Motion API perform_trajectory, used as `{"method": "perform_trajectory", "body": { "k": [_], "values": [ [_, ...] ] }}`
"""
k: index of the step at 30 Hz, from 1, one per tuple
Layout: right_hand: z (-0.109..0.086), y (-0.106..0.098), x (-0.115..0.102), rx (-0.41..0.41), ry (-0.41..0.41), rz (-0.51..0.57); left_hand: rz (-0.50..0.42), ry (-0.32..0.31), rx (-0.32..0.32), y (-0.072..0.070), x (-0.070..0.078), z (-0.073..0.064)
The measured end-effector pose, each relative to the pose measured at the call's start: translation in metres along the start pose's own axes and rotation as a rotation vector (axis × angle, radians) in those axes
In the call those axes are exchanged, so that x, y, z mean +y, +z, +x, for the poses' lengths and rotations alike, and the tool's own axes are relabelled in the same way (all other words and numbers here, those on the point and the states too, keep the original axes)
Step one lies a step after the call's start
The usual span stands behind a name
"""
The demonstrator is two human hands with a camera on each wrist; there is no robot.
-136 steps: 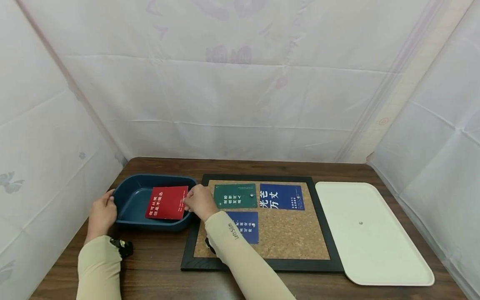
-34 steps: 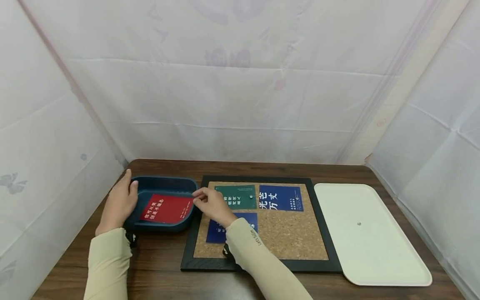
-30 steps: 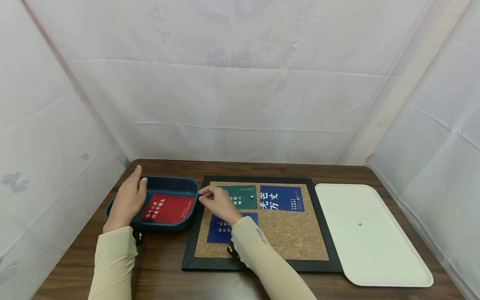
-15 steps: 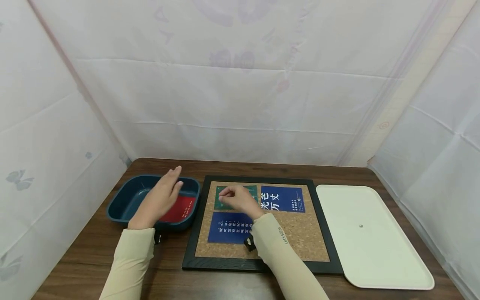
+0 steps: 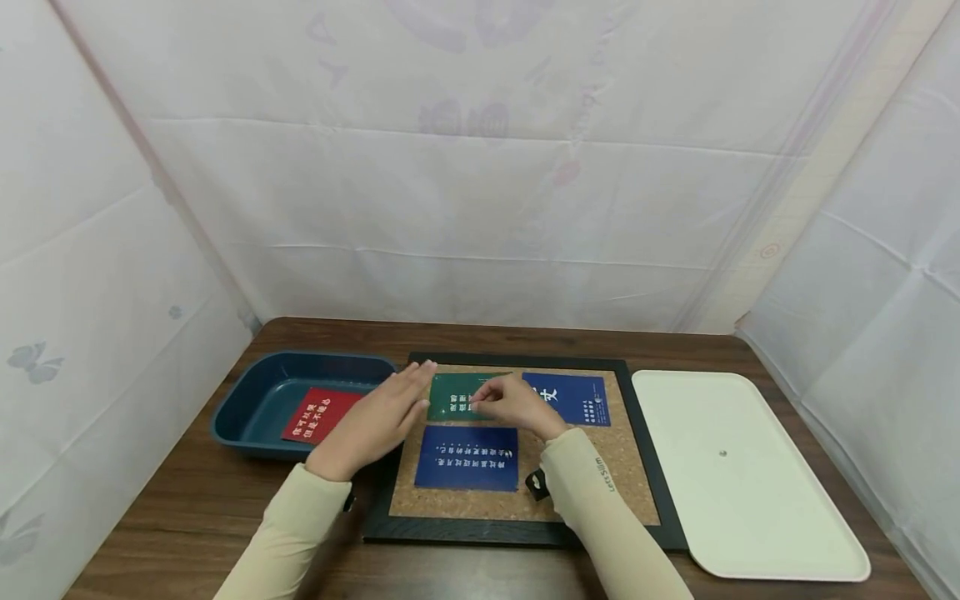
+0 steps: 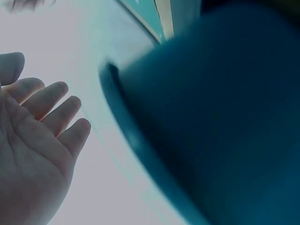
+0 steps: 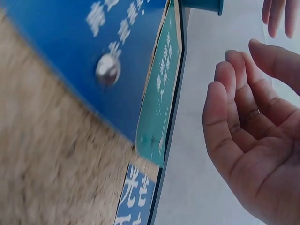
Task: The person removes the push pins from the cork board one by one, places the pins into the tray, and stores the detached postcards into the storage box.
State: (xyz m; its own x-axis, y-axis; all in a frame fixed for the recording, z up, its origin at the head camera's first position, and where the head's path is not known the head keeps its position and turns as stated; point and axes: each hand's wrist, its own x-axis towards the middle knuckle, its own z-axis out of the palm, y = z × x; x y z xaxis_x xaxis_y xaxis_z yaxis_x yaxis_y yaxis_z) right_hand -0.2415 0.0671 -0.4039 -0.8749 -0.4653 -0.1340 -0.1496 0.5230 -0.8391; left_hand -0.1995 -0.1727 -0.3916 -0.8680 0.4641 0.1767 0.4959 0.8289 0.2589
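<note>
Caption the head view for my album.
Left hand open, right hand above cork board bearing three cards; red card in blue basin.

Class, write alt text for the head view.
A right hand is over a corkboard bearing a green card and two blue cards, the left hand over its left edge. A blue tub holding a red card sits left, a white tray right.

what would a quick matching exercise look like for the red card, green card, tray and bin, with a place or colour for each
Column one
1. red card
2. green card
3. tray
4. bin

Column two
A. dark blue
B. on the corkboard
C. in the bin
D. right of the corkboard

Right pairs: 1-C, 2-B, 3-D, 4-A
</note>
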Motion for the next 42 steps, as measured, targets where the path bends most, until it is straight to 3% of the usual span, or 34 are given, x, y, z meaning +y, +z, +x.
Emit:
{"method": "perform_trajectory", "body": {
  "k": [9,21,35,42],
  "values": [
    [-0.007,-0.007,0.014,-0.046,0.0,-0.049,0.046,0.124,-0.103,0.018,0.018,-0.002],
    [-0.016,-0.013,0.027,-0.121,0.054,-0.087,0.056,0.263,-0.252,0.034,0.029,-0.003],
    [-0.02,-0.015,0.036,-0.168,0.087,-0.105,0.05,0.276,-0.419,0.044,0.036,0.003],
    [-0.022,-0.015,0.04,-0.201,0.109,-0.11,0.057,0.286,-0.442,0.048,0.039,0.005]
  ]
}}
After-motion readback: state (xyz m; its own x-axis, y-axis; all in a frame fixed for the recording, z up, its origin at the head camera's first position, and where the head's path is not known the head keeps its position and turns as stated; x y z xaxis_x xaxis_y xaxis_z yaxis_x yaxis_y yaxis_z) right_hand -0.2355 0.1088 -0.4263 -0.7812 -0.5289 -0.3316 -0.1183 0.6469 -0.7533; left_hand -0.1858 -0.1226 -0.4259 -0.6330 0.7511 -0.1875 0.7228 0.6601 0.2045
